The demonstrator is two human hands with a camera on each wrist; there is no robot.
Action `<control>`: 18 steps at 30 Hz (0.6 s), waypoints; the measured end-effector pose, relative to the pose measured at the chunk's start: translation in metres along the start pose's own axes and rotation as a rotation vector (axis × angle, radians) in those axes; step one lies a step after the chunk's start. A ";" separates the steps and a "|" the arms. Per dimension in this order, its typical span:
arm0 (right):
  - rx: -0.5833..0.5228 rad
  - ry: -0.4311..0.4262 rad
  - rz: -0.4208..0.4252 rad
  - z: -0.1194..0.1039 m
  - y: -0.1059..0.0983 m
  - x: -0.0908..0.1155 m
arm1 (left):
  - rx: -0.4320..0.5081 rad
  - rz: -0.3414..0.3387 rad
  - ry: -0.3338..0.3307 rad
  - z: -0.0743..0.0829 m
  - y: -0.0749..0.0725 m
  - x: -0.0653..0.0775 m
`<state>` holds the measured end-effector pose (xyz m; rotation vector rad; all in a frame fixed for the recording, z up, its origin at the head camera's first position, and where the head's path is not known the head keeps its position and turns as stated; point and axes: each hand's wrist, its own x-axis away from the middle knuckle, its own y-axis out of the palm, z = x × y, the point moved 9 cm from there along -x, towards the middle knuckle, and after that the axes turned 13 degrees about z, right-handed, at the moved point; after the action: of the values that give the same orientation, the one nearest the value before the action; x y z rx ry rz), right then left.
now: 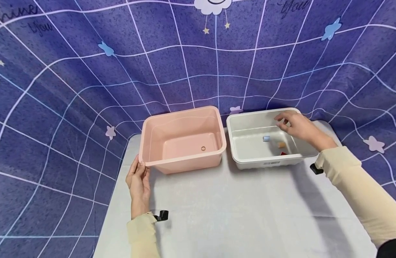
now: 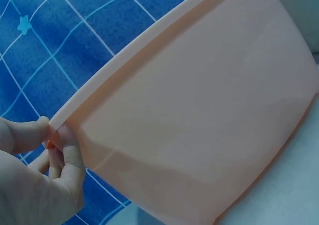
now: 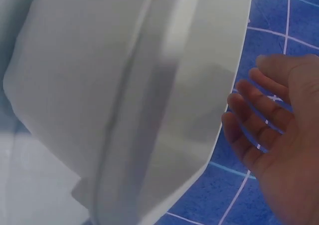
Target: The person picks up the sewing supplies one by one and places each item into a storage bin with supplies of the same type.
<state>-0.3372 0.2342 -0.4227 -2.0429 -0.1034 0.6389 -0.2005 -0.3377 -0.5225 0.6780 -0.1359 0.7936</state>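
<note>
At the near left corner of the pink plastic bin [image 1: 181, 159], my left hand [image 1: 139, 179] pinches the rim between thumb and fingers; the left wrist view shows this grip [image 2: 55, 165] close up. A small brown ring [image 1: 203, 148] lies on the pink bin's floor. My right hand [image 1: 292, 123] is over the right side of the white bin [image 1: 265, 160], its fingers loosely bent with nothing between them. Inside the white bin lie a small light blue cylinder [image 1: 266, 138], a small tan block [image 1: 281, 144] and a red piece [image 1: 283, 153], partly hidden by the near wall.
Both bins stand side by side at the back of a table with a white cloth [image 1: 236, 211]. Behind them hangs a blue curtain [image 1: 198, 61] with a grid and stars. Black straps [image 1: 162, 215] show at the cuffs of the cream sleeves.
</note>
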 end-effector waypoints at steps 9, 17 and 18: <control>-0.082 -0.029 0.107 -0.027 -0.010 0.016 | -0.221 0.042 0.179 0.013 -0.003 0.007; -0.150 -0.029 0.194 -0.052 -0.017 0.043 | -0.460 0.028 0.399 0.026 0.001 0.014; -0.166 -0.035 0.198 -0.055 -0.017 0.046 | -0.487 0.025 0.422 0.028 0.002 0.015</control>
<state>-0.2685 0.2149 -0.4048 -2.2205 0.0275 0.8118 -0.1872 -0.3446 -0.4944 0.0428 0.0475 0.8700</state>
